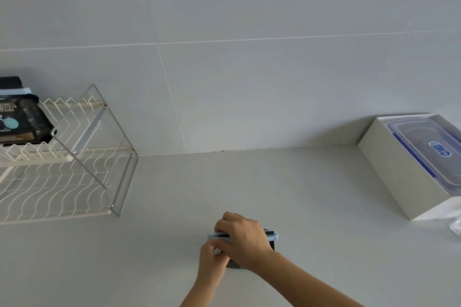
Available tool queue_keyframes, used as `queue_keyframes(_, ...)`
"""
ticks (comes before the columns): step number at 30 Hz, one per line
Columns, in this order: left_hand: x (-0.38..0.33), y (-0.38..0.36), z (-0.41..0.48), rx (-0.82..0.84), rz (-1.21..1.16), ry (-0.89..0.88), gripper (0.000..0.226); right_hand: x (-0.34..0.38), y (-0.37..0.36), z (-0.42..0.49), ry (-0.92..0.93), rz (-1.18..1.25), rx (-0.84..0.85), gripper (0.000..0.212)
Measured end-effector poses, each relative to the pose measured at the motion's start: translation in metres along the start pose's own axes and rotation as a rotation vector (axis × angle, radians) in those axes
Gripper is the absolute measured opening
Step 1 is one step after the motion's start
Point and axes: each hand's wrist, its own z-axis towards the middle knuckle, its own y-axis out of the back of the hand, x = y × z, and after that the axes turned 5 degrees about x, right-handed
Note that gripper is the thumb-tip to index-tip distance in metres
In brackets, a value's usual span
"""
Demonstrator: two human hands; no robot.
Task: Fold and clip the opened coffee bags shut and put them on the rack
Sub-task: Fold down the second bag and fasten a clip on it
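Near the tabletop (pixel 299 194) front edge, right hand (pixel 245 238) is curled over the dark coffee bag (pixel 272 244), pinning its fold so the blue clip (pixel 273 235) seats. Left hand (pixel 212 260) pinches the clip's other end. Wire rack (pixel 62 182), well apart, already holds 1 clipped bag (pixel 21 117).

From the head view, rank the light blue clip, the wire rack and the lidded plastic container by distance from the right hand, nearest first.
1. Light blue clip: under the right hand, on the dark bag.
2. Wire rack: far left on the counter.
3. Lidded plastic container: far right, in the white box.
Rack and container are too close to call.
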Motion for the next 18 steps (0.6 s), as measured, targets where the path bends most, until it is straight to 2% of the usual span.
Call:
queue_keyframes(4,-0.0006,0.0001,-0.0013,-0.008,0.047,-0.001,0.036,0.0033,-0.0051,-0.0015,0.052,-0.024,-0.023,0.025)
queue_keyframes(10,-0.0017,0.0008,-0.0022,-0.021,0.108,0.005,0.041,0.0034,-0.0030,-0.0002,0.042,-0.016,-0.041,0.025)
queue_keyframes(14,-0.0026,0.0008,-0.0035,-0.030,0.149,-0.001,0.041,0.0017,-0.0055,-0.0002,0.041,-0.016,-0.047,0.025)
queue_keyframes(18,-0.0032,0.0012,-0.0081,0.006,0.074,-0.009,0.029,-0.0033,-0.0041,-0.0001,0.008,0.039,-0.054,0.026)
